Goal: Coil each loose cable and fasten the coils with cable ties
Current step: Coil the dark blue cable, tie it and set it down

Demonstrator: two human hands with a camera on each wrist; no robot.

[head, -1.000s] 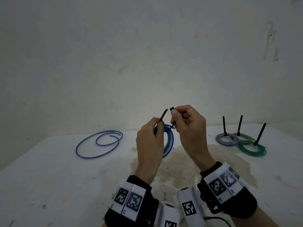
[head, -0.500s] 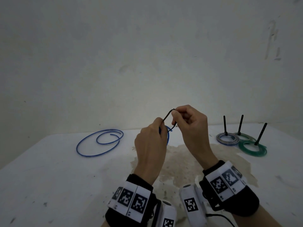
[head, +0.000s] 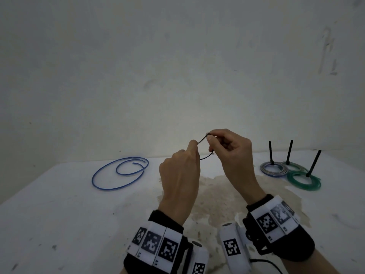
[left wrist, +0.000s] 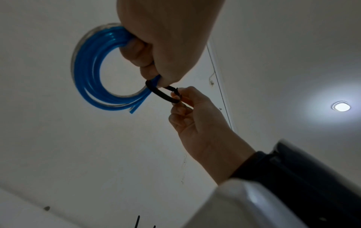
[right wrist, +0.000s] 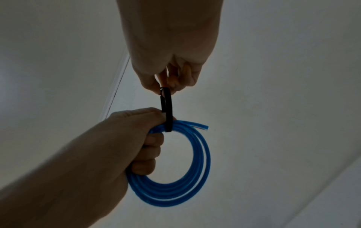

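Observation:
My left hand grips a coiled blue cable above the table; the coil shows in both wrist views and is hidden behind the hand in the head view. A black cable tie loops round the coil beside my left fingers. My right hand pinches the tie's two ends together at the top of the loop. The tie shows as a thin black loop between both hands. A loose blue cable lies in wide loops on the table at the left.
Three finished coils lie at the right, each with a black tie tail standing up: a grey one, a pale green one and a dark green one. The white table has a brown stain under my hands.
The tie's two free ends, apart a second ago, have been brought together into a closed loop in my right fingers. My left hand turned so that the coil is hidden in the head view.

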